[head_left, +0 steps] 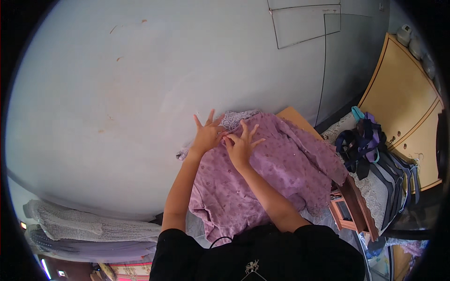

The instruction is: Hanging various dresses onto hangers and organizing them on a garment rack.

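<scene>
A mauve garment (262, 173) with small dark flower motifs and shiny beads is spread before me, its folds reaching toward my body. Over its far left part, my left hand (207, 135) and my right hand (241, 146) meet fingertip to fingertip. Each pinches with thumb and forefinger while the other fingers fan outward. Whatever lies in the pinches is too small to make out. Pale lilac lace (234, 119) shows just beyond the fingertips, along the garment's far edge.
A pale wall (117, 93) rises close behind the garment. To the right stand a brown wooden cabinet (344, 213), a heap of dark and purple straps (363, 143) on lace cloth, and a yellow wardrobe (403, 79). Light grey fabric (93, 225) hangs at lower left.
</scene>
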`<state>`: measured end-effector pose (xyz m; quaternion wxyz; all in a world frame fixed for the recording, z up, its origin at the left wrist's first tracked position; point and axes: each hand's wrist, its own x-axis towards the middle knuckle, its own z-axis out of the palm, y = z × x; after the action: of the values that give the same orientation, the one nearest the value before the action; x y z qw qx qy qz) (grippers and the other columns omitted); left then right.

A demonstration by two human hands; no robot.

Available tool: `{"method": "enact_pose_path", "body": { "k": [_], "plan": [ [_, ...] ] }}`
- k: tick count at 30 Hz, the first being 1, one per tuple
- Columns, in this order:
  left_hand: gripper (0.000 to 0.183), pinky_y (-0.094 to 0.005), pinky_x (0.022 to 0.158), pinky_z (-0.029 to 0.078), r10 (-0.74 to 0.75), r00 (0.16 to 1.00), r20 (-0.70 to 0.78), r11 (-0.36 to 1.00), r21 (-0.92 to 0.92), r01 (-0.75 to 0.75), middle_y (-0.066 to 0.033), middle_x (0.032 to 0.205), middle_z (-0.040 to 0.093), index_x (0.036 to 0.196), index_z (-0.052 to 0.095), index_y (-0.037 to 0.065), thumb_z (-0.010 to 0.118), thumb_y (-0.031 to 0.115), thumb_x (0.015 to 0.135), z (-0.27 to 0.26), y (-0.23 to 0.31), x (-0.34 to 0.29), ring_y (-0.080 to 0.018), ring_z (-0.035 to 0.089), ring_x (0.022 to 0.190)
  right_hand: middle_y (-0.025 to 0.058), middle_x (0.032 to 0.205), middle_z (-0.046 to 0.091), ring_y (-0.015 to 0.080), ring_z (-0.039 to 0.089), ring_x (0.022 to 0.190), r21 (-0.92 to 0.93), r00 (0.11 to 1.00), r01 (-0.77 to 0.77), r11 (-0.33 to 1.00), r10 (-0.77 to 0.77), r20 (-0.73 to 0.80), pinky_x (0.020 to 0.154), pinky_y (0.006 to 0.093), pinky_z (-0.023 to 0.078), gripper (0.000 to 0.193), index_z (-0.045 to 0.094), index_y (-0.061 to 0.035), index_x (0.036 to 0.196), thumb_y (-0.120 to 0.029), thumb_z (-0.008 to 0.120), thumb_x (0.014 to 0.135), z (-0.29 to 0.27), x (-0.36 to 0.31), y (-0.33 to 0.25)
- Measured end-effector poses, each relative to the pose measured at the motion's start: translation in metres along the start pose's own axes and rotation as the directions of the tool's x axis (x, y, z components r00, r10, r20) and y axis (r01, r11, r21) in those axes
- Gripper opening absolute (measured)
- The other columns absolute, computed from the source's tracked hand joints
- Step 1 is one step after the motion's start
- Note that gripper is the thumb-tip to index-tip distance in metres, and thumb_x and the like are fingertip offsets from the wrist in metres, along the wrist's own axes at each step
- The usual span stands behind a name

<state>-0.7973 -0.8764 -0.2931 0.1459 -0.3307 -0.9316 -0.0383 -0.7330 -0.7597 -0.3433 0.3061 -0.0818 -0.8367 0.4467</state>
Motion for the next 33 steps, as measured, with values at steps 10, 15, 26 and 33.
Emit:
{"method": "enact_pose_path", "body": {
  "k": [10,15,26,33],
  "plan": [
    [0.007,-0.0772,0.087,-0.002,-0.137,0.966,-0.219,0.991,-0.027,0.134,0.0016,0.136,0.036,0.079,0.068,0.019,0.063,0.017,0.075,0.004,0.022,-0.003,-0.0362,0.014,0.134,0.004,0.134,0.034,0.0444,0.004,0.132,-0.063,0.998,0.051,0.997,-0.052,-0.023,0.088,0.076,-0.004,0.005,0.067,-0.0195,0.075,-0.021,0.068,0.071,0.004,0.012,0.004],
    [0.005,-0.0777,0.085,-0.004,-0.332,0.9,-0.283,0.933,-0.237,0.27,-0.0005,0.136,0.036,0.077,0.067,0.016,0.063,0.015,0.076,0.013,0.027,-0.001,-0.0403,0.012,0.133,0.0061,0.134,0.034,0.0452,0.006,0.132,-0.033,0.999,0.042,0.999,-0.042,-0.007,0.085,0.0774,-0.004,0.005,0.066,-0.016,0.072,-0.021,0.064,0.072,0.005,0.015,0.002],
    [0.004,-0.0769,0.085,-0.008,-0.18,0.948,-0.263,0.982,0.003,0.188,0.0093,0.097,0.058,0.077,0.065,0.019,0.061,0.019,0.078,0.012,0.018,0.001,-0.0301,0.039,0.123,0.0115,0.137,0.03,0.0469,0.001,0.131,-0.061,1.0,-0.021,0.998,0.021,0.0,0.084,0.0773,-0.006,0.01,0.067,-0.0149,0.073,-0.024,0.062,0.073,0.0,0.024,-0.003],
    [0.004,-0.0766,0.085,-0.009,-0.153,0.9,-0.409,0.98,0.056,0.192,0.003,0.123,0.048,0.077,0.065,0.021,0.062,0.023,0.077,0.017,0.024,0.0,-0.0381,0.021,0.131,0.0123,0.137,0.03,0.0473,0.002,0.131,-0.077,0.998,0.036,0.996,-0.04,-0.045,0.084,0.0778,-0.006,0.009,0.066,-0.014,0.072,-0.021,0.061,0.073,0.0,0.024,-0.002]
  ]
}}
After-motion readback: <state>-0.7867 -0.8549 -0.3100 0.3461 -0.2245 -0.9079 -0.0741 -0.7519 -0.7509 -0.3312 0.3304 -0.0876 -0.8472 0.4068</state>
